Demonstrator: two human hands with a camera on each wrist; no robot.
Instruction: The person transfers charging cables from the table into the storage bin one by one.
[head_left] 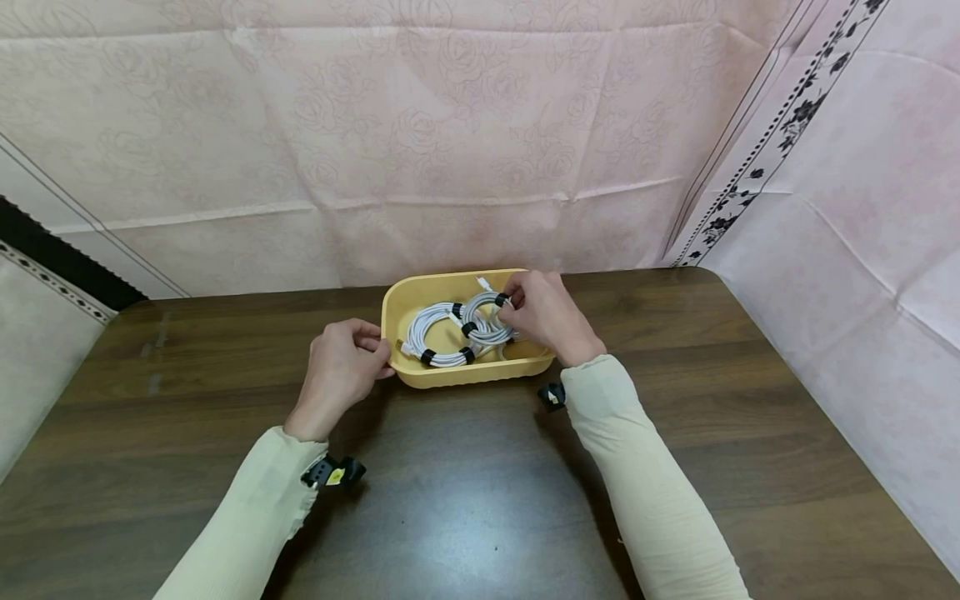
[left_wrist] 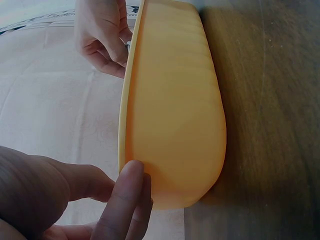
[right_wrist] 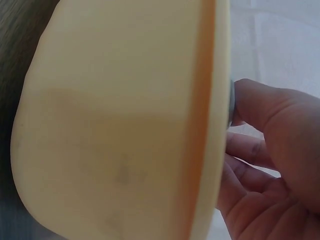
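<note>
A shallow yellow plastic tray point(head_left: 468, 377) stands at the far edge of the table. In it lies a coiled white cable point(head_left: 417, 332) bound with black ties. A smaller coil of white cable point(head_left: 491, 337), also tied in black, overlaps its right side. My right hand point(head_left: 546, 315) reaches over the tray's right end and pinches this smaller coil between thumb and fingers. At the tray's left end, my left hand point(head_left: 341, 371) grips the rim, fingertips point(left_wrist: 131, 172) against the outer wall. From the right wrist, the tray wall hides most of the coil.
The brown wooden table point(head_left: 450, 483) extends toward me and to both sides. A pale patterned cloth point(head_left: 450, 150) hangs right behind the tray, with another cloth point(head_left: 862, 250) along the right side. Small dark cameras are strapped at both wrists.
</note>
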